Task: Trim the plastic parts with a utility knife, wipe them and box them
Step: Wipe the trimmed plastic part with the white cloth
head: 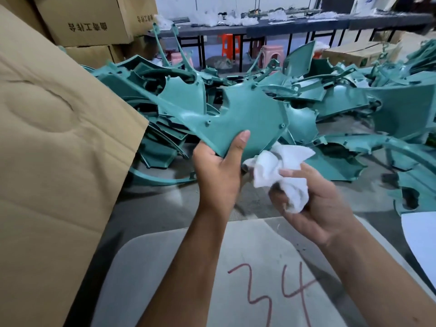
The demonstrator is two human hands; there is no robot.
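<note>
Head view: the left hand [218, 171] grips a teal part [238, 119] by its near lower edge, thumb lying flat up the part's face, fingers hidden behind it. The part rises up and away from that grip, a long arm of it reaching off to the left, above the pile [342, 102] of like teal parts spread on the floor beyond. The right hand [316, 204], just right of the part's lower edge, is curled round a crumpled white rag [280, 171]; the rag bulges out above the fingers and touches or nearly touches the part's bottom corner, beside the left thumb. No knife can be made out.

Below the part, nearest the camera, lies a pale board [200, 267] with "34" written in red. Left of the part stands a big cardboard flap [59, 149], with stacked cartons [89, 22] behind it. Beyond the part, past the pile, stand plastic stools [271, 55] and a long dark table [283, 29] holding white bags.
</note>
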